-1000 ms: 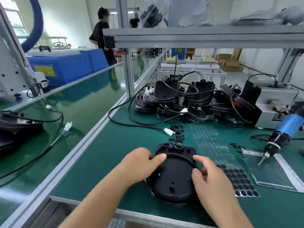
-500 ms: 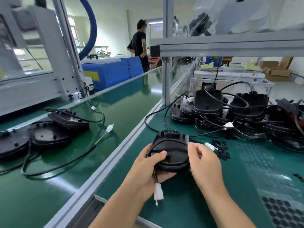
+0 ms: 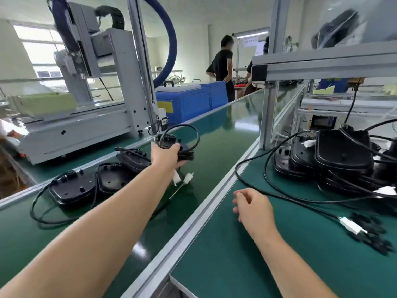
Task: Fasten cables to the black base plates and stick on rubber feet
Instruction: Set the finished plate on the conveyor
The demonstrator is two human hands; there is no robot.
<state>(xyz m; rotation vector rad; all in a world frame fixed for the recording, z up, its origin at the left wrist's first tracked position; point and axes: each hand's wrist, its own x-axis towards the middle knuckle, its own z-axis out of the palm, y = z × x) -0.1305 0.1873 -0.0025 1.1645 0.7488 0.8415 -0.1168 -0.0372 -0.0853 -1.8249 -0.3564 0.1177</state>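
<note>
My left hand [image 3: 166,153] reaches out over the green conveyor belt [image 3: 214,147] and grips a black base plate [image 3: 184,151] with its cable looped above it. Two white plugs [image 3: 182,179] dangle below that hand. Three more black base plates with cables [image 3: 73,188] lie in a row on the belt to the left. My right hand [image 3: 253,206] hovers over the green bench mat [image 3: 236,254] with fingers loosely curled, holding nothing. A stack of black base plates [image 3: 343,153] with tangled cables sits at the right.
An aluminium rail [image 3: 202,211] divides belt from bench. A grey machine [image 3: 86,87] with a blue hose stands behind the belt at left, next to a blue box [image 3: 189,102]. A frame post [image 3: 268,112] rises at the bench corner. Small black clips [image 3: 373,235] lie at right. A person stands far back.
My left hand has carried the base plate from the bench out over the conveyor belt. My right hand has let go of it and stays over the bench. The view has swung left.
</note>
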